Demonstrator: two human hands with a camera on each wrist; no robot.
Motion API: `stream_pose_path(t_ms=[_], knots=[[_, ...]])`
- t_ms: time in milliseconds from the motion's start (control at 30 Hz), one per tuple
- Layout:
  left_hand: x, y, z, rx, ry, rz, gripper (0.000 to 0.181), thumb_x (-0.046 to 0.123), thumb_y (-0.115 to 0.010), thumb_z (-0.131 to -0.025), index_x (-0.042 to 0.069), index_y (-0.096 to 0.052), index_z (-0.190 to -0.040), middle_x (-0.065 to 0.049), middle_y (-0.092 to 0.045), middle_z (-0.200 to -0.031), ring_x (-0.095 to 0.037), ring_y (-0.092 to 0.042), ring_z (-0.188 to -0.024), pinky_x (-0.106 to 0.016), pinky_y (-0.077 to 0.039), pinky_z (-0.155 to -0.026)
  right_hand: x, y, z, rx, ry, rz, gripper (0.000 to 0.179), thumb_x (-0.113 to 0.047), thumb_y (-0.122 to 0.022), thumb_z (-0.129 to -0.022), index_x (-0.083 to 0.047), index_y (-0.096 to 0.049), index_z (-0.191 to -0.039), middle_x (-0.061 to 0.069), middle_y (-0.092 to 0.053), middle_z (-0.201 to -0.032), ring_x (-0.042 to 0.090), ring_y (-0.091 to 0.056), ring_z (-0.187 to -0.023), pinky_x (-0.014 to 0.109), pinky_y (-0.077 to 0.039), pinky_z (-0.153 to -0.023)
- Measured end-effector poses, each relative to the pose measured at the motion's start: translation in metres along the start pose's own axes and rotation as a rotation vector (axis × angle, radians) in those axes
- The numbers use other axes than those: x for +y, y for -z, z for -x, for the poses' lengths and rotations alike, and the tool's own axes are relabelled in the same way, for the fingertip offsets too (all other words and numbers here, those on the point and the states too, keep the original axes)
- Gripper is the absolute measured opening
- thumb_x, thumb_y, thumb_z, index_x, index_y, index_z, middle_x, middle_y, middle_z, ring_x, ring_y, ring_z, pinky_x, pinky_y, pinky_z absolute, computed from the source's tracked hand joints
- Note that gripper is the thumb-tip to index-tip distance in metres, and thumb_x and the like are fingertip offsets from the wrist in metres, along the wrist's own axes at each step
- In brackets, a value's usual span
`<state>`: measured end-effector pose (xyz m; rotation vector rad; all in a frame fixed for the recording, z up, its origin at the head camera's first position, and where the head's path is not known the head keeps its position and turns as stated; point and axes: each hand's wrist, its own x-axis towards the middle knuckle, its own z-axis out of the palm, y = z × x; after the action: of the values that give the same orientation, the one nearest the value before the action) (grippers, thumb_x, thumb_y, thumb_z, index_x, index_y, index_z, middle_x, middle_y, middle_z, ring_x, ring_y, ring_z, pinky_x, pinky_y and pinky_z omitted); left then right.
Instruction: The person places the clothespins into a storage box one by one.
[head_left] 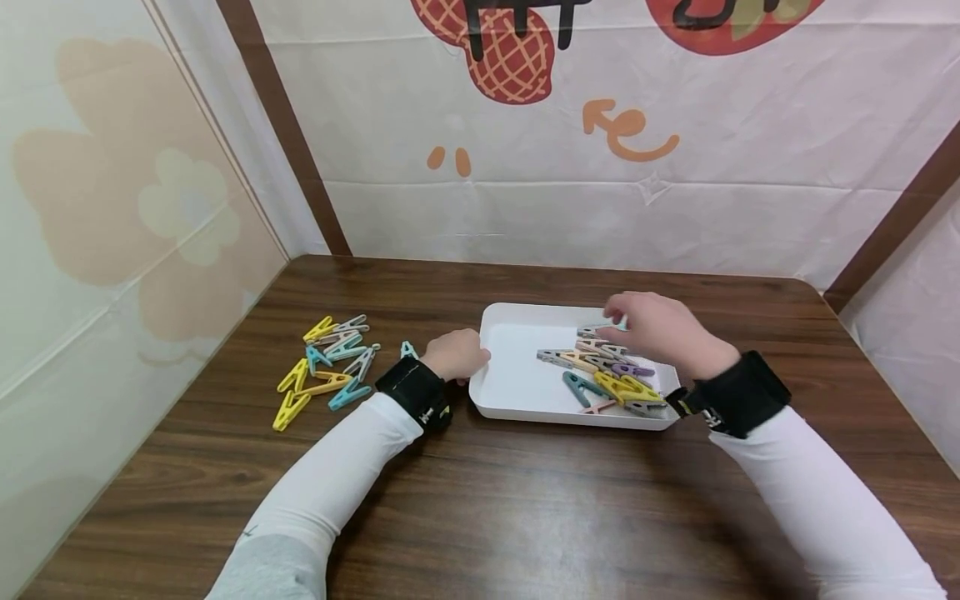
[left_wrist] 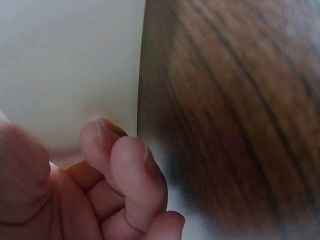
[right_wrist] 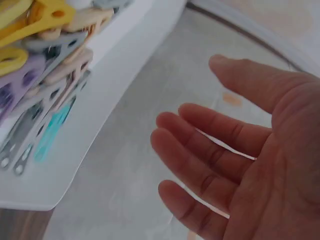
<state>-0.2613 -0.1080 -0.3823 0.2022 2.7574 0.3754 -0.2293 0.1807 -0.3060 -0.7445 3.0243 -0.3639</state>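
A white tray (head_left: 510,358) holds a pile of plastic clothespins in its right half, among them yellow clothespins (head_left: 626,389) and a turquoise one (right_wrist: 52,130). At the tray's left edge my left hand (head_left: 455,356) grips the rim, its fingers (left_wrist: 137,175) curled close to the wall in the left wrist view. Over the pile's far side hovers my right hand (head_left: 667,335). In the right wrist view its fingers (right_wrist: 195,155) are spread and loosely bent, with nothing between them and the thumb.
Loose clothespins (head_left: 331,383) in yellow, blue and grey lie left of the tray. A light blue clothespin (head_left: 408,350) sits just beyond my left wrist. The brown wooden table (head_left: 517,500) ends at a printed cloth wall (head_left: 525,225) behind the tray.
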Motion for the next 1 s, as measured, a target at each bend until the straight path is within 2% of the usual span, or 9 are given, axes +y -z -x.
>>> stream_pose_path(t_ms=[133, 300, 500, 633, 767, 1000], knots=[[0.0, 0.0, 0.0, -0.002, -0.005, 0.003, 0.032, 0.025, -0.044, -0.1, 0.008, -0.06, -0.078, -0.006, -0.062, -0.06, -0.018, -0.06, -0.053, -0.033, -0.041, -0.054, 0.02, -0.001, 0.017, 0.025, -0.132, -0.064, 0.034, -0.026, -0.066, -0.093, 0.001, -0.065, -0.114, 0.013, -0.066, -0.098, 0.025, -0.06, -0.085, 0.042, -0.048, -0.07], [0.001, 0.002, 0.002, -0.001, -0.006, 0.004, 0.031, 0.024, -0.044, -0.1, 0.008, -0.06, -0.079, -0.006, -0.062, -0.061, -0.018, -0.06, -0.053, -0.033, -0.041, -0.053, 0.042, -0.011, 0.032, 0.064, -0.269, -0.109, 0.041, -0.029, -0.062, -0.095, 0.005, -0.059, -0.116, 0.017, -0.061, -0.097, 0.029, -0.055, -0.083, 0.043, -0.045, -0.069], [0.002, 0.003, 0.004, -0.005, -0.015, 0.007, 0.03, 0.024, -0.044, -0.1, 0.008, -0.06, -0.08, -0.006, -0.062, -0.062, -0.018, -0.06, -0.053, -0.032, -0.041, -0.054, 0.054, -0.024, 0.04, 0.019, -0.393, -0.176, 0.051, -0.035, -0.058, -0.096, 0.009, -0.052, -0.119, 0.026, -0.061, -0.106, 0.037, -0.058, -0.093, 0.049, -0.046, -0.073], [0.003, 0.004, 0.005, -0.002, -0.011, 0.01, 0.03, 0.024, -0.045, -0.1, 0.008, -0.06, -0.08, -0.006, -0.063, -0.063, -0.018, -0.061, -0.053, -0.032, -0.042, -0.054, 0.06, -0.031, 0.041, -0.039, -0.422, -0.194, 0.053, -0.036, -0.056, -0.097, 0.012, -0.051, -0.12, 0.03, -0.06, -0.113, 0.041, -0.058, -0.099, 0.053, -0.046, -0.078], [0.004, 0.004, 0.005, 0.003, -0.007, 0.011, 0.029, 0.024, -0.045, -0.1, 0.008, -0.06, -0.081, -0.006, -0.063, -0.063, -0.018, -0.061, -0.053, -0.032, -0.042, -0.054, 0.066, -0.038, 0.039, -0.095, -0.399, -0.223, 0.051, -0.032, -0.055, -0.098, 0.015, -0.052, -0.12, 0.032, -0.059, -0.113, 0.039, -0.058, -0.098, 0.052, -0.047, -0.079], [0.002, 0.003, 0.002, 0.001, -0.008, 0.012, 0.029, 0.024, -0.045, -0.1, 0.007, -0.062, -0.084, -0.006, -0.063, -0.064, -0.018, -0.061, -0.054, -0.032, -0.042, -0.054, 0.071, -0.049, 0.033, -0.191, -0.392, -0.294, 0.053, -0.021, -0.051, -0.1, 0.019, -0.039, -0.132, 0.036, -0.052, -0.122, 0.038, -0.055, -0.099, 0.05, -0.047, -0.082]])
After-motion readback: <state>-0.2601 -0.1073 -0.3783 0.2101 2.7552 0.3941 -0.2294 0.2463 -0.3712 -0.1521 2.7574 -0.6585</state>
